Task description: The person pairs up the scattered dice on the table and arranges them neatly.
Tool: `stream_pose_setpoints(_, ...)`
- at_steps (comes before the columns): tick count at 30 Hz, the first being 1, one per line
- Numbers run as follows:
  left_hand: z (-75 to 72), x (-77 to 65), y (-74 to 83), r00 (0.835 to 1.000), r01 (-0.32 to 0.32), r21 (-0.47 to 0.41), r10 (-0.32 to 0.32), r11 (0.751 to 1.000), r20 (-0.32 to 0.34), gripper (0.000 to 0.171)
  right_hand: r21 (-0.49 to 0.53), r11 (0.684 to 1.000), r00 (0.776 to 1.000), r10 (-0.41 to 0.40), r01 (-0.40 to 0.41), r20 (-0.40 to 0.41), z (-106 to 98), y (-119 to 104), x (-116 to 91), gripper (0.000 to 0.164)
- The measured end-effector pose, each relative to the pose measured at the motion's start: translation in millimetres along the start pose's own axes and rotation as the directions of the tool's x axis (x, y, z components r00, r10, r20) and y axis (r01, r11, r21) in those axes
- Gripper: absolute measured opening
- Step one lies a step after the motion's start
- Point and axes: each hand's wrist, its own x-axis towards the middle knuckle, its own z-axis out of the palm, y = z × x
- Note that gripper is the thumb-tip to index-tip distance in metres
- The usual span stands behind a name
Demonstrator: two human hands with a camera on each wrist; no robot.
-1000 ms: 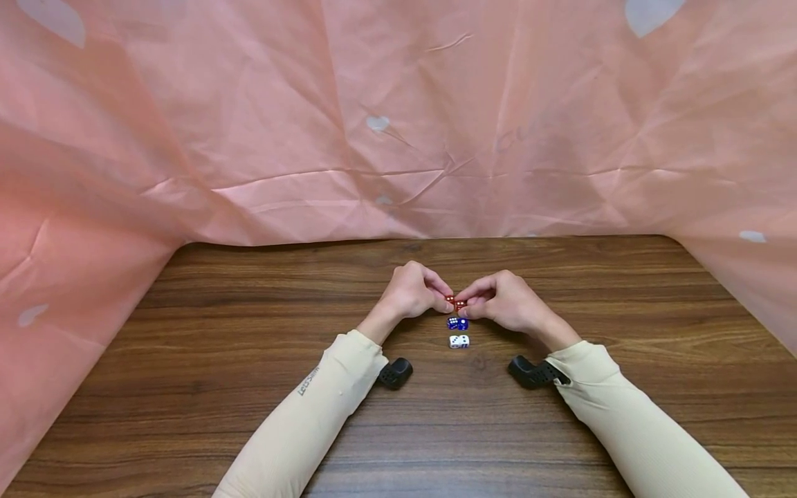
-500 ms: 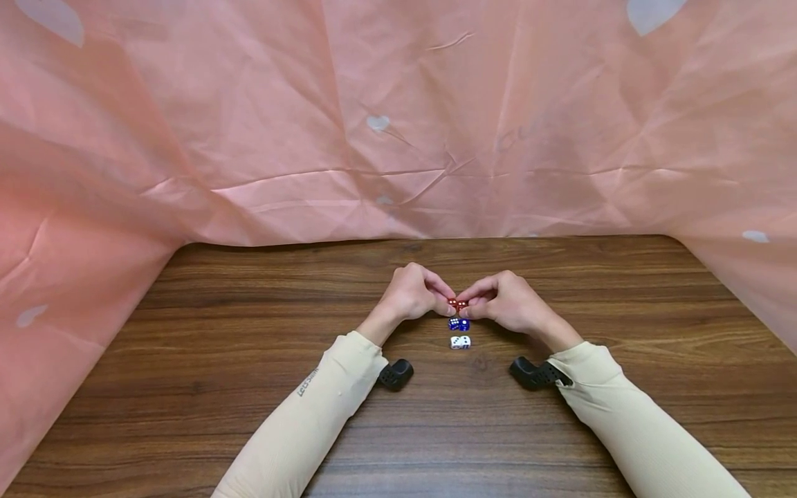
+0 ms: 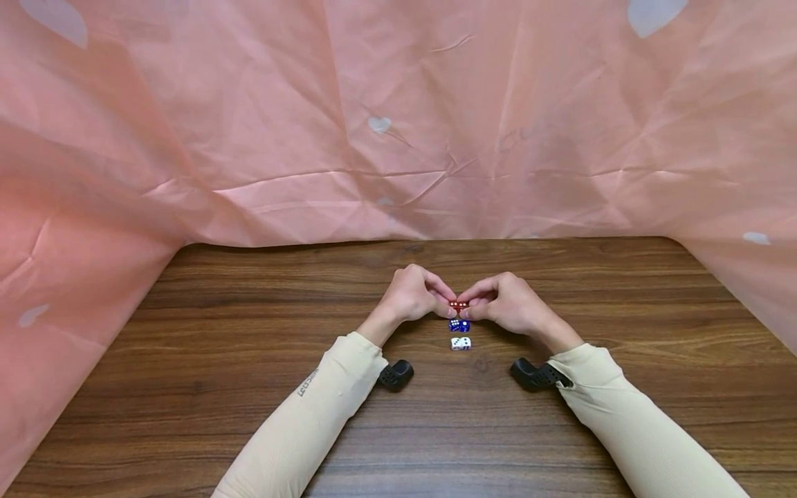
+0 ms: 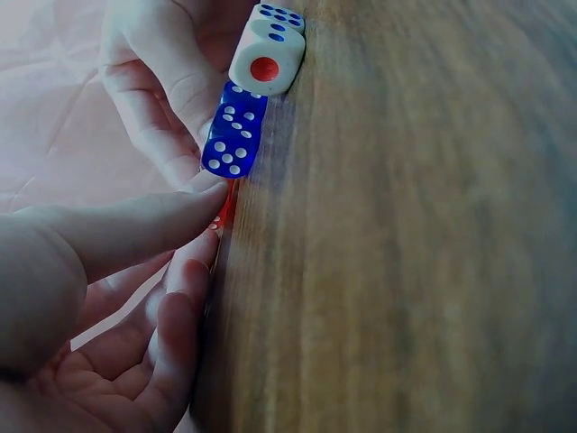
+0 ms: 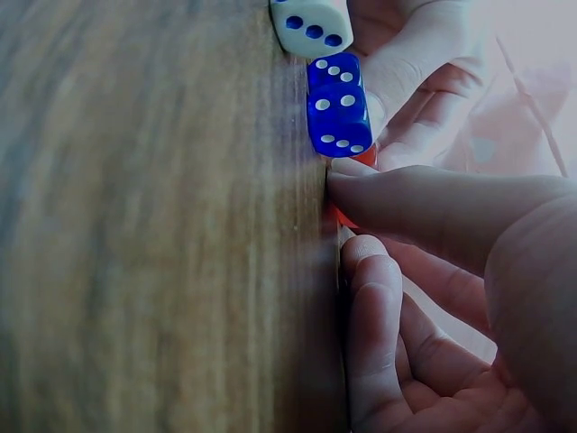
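Note:
Two red dice [image 3: 459, 306] sit side by side at the far end of the dice group in the head view. My left hand [image 3: 413, 294] pinches the left red die between thumb and fingers. On the other side, my right hand [image 3: 508, 302] pinches the right one the same way. Both wrist views show only slivers of red behind the thumbs. Just nearer than the hands is a pair of blue dice [image 3: 459, 325], set together. Nearest to the body is a pair of white dice [image 3: 461, 343] with blue pips; one shows a large red pip in the left wrist view.
The wood-grain table [image 3: 398, 443] carries the dice. Pink cloth [image 3: 311, 138] with pale hearts hangs along the back and both sides. Black wrist-worn pieces [image 3: 396, 375] jut inward from both cream sleeves [image 3: 311, 408].
The left hand has brought its red die slightly right and nearer, closing the gap, so both red dice now stand in line. The right hand stays nearly still, as do the blue and white dice.

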Motion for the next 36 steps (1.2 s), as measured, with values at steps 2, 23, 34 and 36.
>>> stream_pose_setpoints(2, 0.5, 0.1, -1.2, 1.0, -0.004, -0.001, 0.004, 1.0, 0.003, 0.018, 0.006, 1.0, 1.0, 0.002, -0.002, 0.002, 0.8, 0.2, -0.1, 0.021)
stream_pose_setpoints(23, -1.0, 2.2, -5.5, 1.0, 0.006, -0.039, -0.005, 0.999, 0.014, 0.018, -0.005, 1.0, 1.0, -0.007, 0.007, -0.002, 1.1, 0.2, 3.2, 0.023)
stream_pose_setpoints(34, -8.3, 0.9, -7.5, 0.997, -0.005, -0.088, 0.011, 0.996, 0.071, 0.022, 0.014, 1.0, 1.0, -0.004, 0.004, 0.011, -0.5, 0.2, 2.2, 0.028)
stream_pose_setpoints(36, -12.2, 0.4, -7.8, 0.996, -0.003, -0.098, 0.012, 0.995, 0.092, 0.024, 0.039, 0.999, 1.0, -0.005, 0.004, 0.026, -2.5, 0.7, 2.1, 0.031)
